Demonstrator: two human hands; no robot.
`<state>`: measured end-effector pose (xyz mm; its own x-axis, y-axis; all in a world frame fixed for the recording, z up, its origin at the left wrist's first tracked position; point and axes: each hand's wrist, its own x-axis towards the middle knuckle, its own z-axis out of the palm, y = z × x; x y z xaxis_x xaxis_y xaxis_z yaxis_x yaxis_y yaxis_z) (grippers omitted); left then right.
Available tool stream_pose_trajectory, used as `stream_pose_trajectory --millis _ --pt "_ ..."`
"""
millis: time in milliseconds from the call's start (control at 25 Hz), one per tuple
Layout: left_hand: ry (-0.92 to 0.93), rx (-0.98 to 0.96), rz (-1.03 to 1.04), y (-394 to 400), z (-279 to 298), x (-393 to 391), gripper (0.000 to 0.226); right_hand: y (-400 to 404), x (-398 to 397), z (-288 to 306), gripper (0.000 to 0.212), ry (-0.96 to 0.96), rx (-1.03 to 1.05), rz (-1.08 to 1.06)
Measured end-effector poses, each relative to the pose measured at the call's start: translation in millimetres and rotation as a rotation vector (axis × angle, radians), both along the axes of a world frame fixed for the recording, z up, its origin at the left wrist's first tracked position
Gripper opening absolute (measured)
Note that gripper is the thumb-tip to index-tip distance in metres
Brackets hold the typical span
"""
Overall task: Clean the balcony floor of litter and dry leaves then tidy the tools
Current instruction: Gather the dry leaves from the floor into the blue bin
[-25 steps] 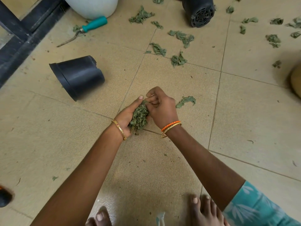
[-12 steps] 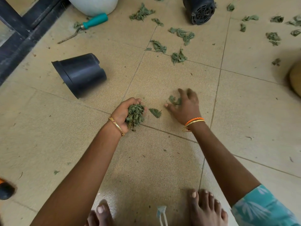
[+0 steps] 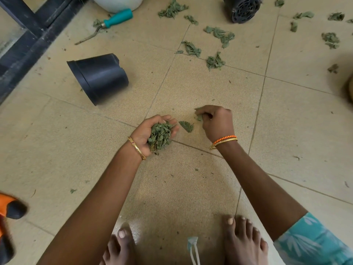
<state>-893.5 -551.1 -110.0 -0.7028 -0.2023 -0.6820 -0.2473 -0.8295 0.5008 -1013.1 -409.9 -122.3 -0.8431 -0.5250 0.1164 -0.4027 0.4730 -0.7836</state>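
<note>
My left hand is cupped palm up around a bunch of dry green leaves, just above the tan tiled floor. To its right my right hand is down at the floor with its fingers pinched on a small leaf. One loose leaf lies on the tile between the two hands. More dry leaves are scattered across the tiles farther away, several clumps up to the far right. A teal-handled hand weeder lies on the floor at the top left.
A black plastic pot lies on its side to the left of the hands. Another black pot lies tipped at the top. A white pot stands by the dark door frame. An orange-and-black object sits at the left edge. My bare feet are below.
My right hand left the bunch, reached right to a leaf on the floor and closed its fingers on it. A single leaf dropped between the hands. My left hand kept the bunch.
</note>
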Motion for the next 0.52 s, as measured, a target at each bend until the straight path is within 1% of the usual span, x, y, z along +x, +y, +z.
stream_pose_trajectory --millis 80,160,240,320,400,440,520 --pt "0.033 -0.01 -0.069 3 2 1 0.023 -7 22 16 0.026 -0.07 -0.08 0.062" --pt "0.081 -0.051 -0.165 6 6 4 0.03 -15 49 21 0.031 -0.104 -0.086 0.135" --pt "0.088 -0.083 -0.214 9 9 10 0.032 -20 65 15 0.029 -0.014 -0.043 0.18" --pt "0.05 -0.109 -0.229 7 8 18 0.036 -21 68 12 0.03 0.027 0.028 0.269" --pt "0.017 -0.106 -0.209 3 3 25 0.037 -16 62 11 0.032 0.021 0.065 0.361" --pt "0.008 -0.075 -0.159 1 0 28 0.031 -13 57 11 0.032 0.027 0.055 0.362" --pt "0.003 0.028 -0.005 -1 -2 30 0.02 -5 42 10 0.033 0.063 0.035 0.284"
